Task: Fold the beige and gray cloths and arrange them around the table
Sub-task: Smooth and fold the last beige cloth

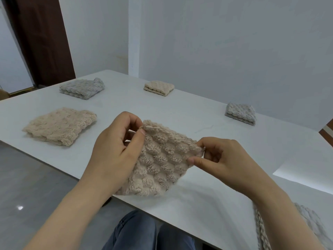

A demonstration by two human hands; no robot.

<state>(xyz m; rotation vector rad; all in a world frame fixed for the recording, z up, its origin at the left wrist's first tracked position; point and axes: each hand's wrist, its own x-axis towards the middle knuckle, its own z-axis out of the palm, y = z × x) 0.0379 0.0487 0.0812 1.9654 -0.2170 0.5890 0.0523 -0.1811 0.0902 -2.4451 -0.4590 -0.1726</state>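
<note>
A fluffy beige cloth (158, 163) hangs folded over the near part of the white table (180, 109). My left hand (115, 147) pinches its far left corner between thumb and fingers. My right hand (221, 159) pinches its right corner. Folded cloths lie around the table: a beige one (59, 126) at the left, a gray one (82, 88) at the far left, a small beige one (159, 88) at the far edge, a gray one (240, 113) at the right. Another gray cloth (310, 224) lies under my right forearm at the near right, partly hidden.
The table's near edge runs diagonally across the lower left, with gray floor (27, 186) beyond it. My legs in jeans (144, 231) sit below the edge. A white wall (216, 42) stands behind the table and a dark door (41, 38) at the far left.
</note>
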